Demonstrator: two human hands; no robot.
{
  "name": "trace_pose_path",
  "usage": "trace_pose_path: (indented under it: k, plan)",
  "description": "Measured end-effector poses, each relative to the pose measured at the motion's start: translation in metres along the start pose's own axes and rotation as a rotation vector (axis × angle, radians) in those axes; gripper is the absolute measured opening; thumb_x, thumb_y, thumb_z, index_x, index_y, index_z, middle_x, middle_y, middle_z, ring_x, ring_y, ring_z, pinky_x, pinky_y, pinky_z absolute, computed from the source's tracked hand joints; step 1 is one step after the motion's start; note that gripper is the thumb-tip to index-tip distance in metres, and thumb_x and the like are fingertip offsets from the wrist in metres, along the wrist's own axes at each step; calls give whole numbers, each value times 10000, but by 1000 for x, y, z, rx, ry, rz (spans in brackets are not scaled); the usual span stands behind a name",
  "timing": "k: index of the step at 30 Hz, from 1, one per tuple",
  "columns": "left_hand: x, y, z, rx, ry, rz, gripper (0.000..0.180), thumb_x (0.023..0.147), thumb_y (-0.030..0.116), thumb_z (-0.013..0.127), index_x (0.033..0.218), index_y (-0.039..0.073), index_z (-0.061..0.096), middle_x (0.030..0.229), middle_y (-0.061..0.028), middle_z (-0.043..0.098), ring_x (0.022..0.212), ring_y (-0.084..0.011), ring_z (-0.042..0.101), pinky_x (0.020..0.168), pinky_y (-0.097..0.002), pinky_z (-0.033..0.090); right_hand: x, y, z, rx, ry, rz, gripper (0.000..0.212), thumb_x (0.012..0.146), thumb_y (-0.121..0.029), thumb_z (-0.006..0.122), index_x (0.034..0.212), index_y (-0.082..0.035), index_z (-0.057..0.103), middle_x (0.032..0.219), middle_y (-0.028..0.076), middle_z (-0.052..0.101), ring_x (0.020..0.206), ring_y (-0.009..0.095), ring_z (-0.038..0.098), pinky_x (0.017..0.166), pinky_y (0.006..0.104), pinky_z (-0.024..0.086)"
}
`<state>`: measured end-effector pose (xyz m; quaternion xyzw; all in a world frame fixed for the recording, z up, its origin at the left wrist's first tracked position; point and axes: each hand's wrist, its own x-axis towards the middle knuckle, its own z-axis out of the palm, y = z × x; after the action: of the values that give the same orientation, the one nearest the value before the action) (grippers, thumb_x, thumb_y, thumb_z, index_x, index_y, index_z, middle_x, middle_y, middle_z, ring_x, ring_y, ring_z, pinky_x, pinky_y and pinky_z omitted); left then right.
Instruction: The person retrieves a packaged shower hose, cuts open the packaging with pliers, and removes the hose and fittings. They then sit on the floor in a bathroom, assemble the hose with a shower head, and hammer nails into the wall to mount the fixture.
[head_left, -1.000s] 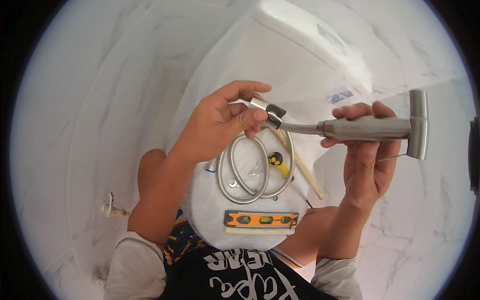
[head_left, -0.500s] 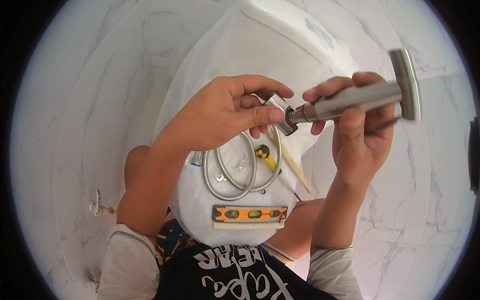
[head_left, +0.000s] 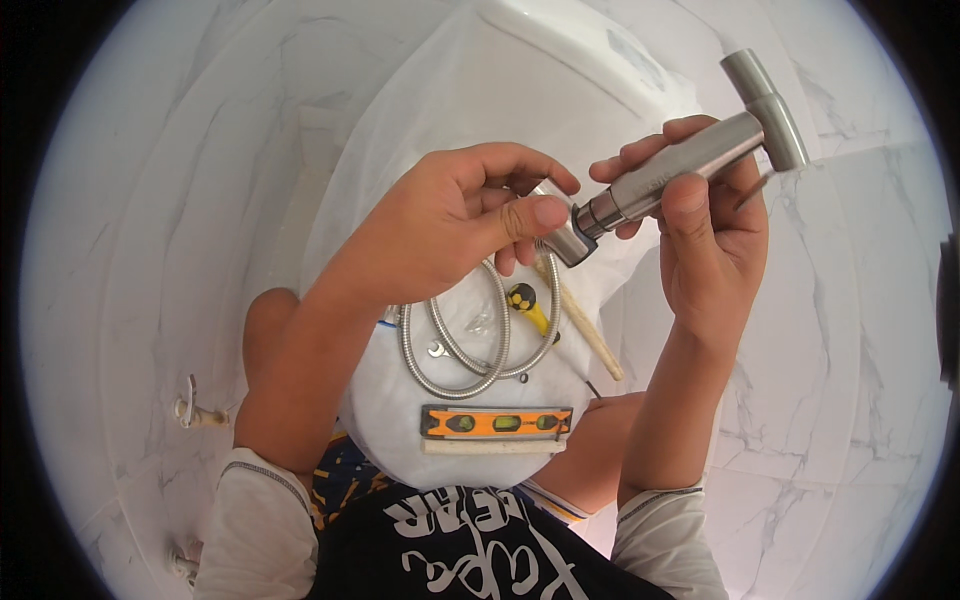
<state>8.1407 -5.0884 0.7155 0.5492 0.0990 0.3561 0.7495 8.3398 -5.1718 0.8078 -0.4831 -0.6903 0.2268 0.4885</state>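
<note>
In the head view the left hand (head_left: 450,220) pinches a metal holder (head_left: 571,246), the right hand (head_left: 718,250) grips a steel sprayer (head_left: 690,162) meeting it end-first (hose (head_left: 506,322) looped below), and a slackened grip could drop either.

At six o'clock, a black T-shirt (head_left: 450,548) bears white lettering (head_left: 488,512). Its off-white sleeves (head_left: 258,530) have dark stitching. Toward seven o'clock, navy shorts (head_left: 340,480) show yellow patches.
</note>
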Motion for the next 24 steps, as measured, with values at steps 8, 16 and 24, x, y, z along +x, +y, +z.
trace_pose_path:
  k: [8, 16, 24]
  plan:
    - [1, -4, -4, 25, -31, -26, 359, 1052, 240, 721, 1313, -4, 686, 969, -53, 727, 721, -69, 626, 644, -214, 513, 0, 11, -6, 110, -17, 87, 531, 1014, -313, 761, 1370, 42, 590, 1114, 170, 756, 995, 265, 767, 712, 319, 584]
    - [-3, -3, -6, -56, -49, -133, 341, 1052, 237, 722, 1293, 0, 674, 993, -64, 724, 760, -81, 645, 665, -223, 526, -6, 15, -4, 186, 9, 82, 538, 1046, -339, 711, 1421, 17, 565, 1175, 141, 705, 1058, 301, 768, 685, 300, 557]
    - [-9, -18, -12, 97, -106, -100, 378, 1006, 193, 768, 1307, 6, 637, 1176, -85, 677, 921, -111, 655, 844, -277, 553, -9, 2, 0, 173, 180, -13, 501, 1007, -231, 778, 1366, 49, 569, 1174, 230, 742, 1030, 338, 775, 736, 344, 573]
